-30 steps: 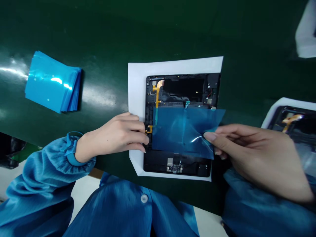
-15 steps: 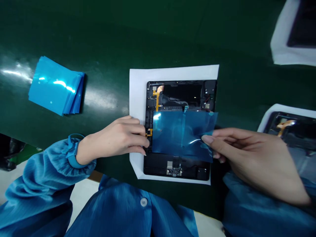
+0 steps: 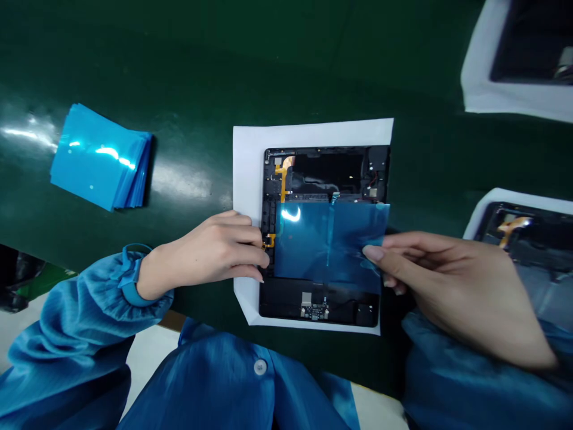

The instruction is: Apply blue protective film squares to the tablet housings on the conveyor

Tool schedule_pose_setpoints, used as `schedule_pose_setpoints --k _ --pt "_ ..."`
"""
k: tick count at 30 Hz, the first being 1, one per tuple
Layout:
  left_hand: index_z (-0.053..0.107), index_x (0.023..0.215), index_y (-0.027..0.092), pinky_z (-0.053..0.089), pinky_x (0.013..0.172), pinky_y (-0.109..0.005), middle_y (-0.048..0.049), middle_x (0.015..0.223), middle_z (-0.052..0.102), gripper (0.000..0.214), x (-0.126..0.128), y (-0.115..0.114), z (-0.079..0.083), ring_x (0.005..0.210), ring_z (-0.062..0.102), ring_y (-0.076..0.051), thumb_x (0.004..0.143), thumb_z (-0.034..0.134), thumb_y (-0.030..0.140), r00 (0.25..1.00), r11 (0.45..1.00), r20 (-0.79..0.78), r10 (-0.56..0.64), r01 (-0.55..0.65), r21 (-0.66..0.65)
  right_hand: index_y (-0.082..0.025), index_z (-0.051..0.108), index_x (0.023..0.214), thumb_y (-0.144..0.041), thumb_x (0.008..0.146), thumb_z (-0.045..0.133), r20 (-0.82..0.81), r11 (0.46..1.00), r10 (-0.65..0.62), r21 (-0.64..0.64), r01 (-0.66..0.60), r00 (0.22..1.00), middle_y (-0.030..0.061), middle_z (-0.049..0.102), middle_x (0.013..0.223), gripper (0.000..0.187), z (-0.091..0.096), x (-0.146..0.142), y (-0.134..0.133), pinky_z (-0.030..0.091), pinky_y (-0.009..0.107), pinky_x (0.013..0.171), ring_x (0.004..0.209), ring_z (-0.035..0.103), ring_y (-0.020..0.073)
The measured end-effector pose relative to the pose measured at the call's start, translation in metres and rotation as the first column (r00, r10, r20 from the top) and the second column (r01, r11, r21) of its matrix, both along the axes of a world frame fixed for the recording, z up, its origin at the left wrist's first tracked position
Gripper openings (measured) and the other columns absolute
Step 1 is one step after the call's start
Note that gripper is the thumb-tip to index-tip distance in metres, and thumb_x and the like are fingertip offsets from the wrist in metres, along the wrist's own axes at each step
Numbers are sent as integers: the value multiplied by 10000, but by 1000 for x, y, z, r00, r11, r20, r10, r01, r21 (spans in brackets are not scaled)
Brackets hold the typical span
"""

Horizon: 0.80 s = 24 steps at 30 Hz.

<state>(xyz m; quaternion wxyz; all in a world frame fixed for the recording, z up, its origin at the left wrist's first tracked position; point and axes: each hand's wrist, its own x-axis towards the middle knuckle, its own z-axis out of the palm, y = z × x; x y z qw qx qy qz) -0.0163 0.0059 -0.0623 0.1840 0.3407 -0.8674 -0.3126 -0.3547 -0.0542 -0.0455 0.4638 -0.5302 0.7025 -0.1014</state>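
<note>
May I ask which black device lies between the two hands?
The device under the blue film held by the right hand; the other two devices lie farther right.

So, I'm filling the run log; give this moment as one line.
left hand: at left edge of open tablet | right hand: pinching blue film over tablet | blue stack: left, on green table

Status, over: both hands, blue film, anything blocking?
Right hand pinching blue film at its right edge. Left hand at opened tablet's left edge. Film over tablet's middle, full contact unclear. No obstruction visible.
</note>
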Motion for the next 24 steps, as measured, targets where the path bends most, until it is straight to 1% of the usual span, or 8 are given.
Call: schedule_pose_setpoints --k 7,10,13,15,17,19,22,24 --pt "819 1094 206 452 859 -324 -40 1000 789 210 2 0 2 885 629 -179 1146 695 367 1000 1000 24 0 0 19 -229 810 709 -757 566 967 64 998 40 -45 -37 997 44 665 518 570 0 3 0 515 323 425 408 563 179" --pt "809 1129 180 498 883 -327 -59 1029 812 241 0 -1 6 922 681 -188 1155 680 382 1000 999 23 4 -5 40 -213 831 769 -721 639 969 103 997 58 -53 -53 993 36 661 528 542 -2 1 0 530 320 441 425 565 171" --pt "796 1229 159 536 866 -336 -81 1068 812 295 -8 -3 9 951 712 -201 1200 595 372 996 991 72 61 -51 -124 -197 862 871 -669 684 984 157 996 68 -62 -59 985 24 682 574 522 -6 -1 2 546 314 467 445 554 150" --pt "801 1230 161 511 801 -345 -84 1058 793 302 -16 -6 10 931 696 -212 1211 556 335 976 955 181 117 -61 -291 -193 866 922 -654 689 1000 200 996 67 -78 -52 977 15 693 597 534 -10 -1 2 546 302 481 459 557 139" --pt "808 1231 173 476 780 -355 -83 1058 776 263 -28 -11 12 930 672 -224 1193 567 272 941 927 310 136 -10 -375 -193 864 958 -659 719 988 245 994 54 -109 -28 968 13 706 617 539 -13 0 3 546 294 494 479 577 139" --pt "799 1307 186 480 838 -374 -100 1140 775 270 -42 -16 15 1001 671 -244 1157 575 186 906 926 411 103 64 -372 -194 862 993 -655 776 954 271 988 34 -152 8 962 27 744 670 517 -14 1 2 562 300 518 516 616 150" --pt "736 1488 212 485 929 -412 -138 1307 755 428 -65 -24 20 1130 678 -287 1124 530 119 860 938 509 25 156 -310 -197 851 1010 -601 842 911 263 971 15 -233 48 965 50 792 756 442 -13 -2 2 603 314 576 590 682 170" --pt "664 1607 247 482 939 -421 -148 1347 740 538 -79 -30 22 1175 689 -311 1112 506 106 829 951 559 -18 186 -245 -200 853 1019 -558 870 887 230 958 38 -285 30 972 53 807 791 389 -10 -5 3 633 324 625 645 723 183"
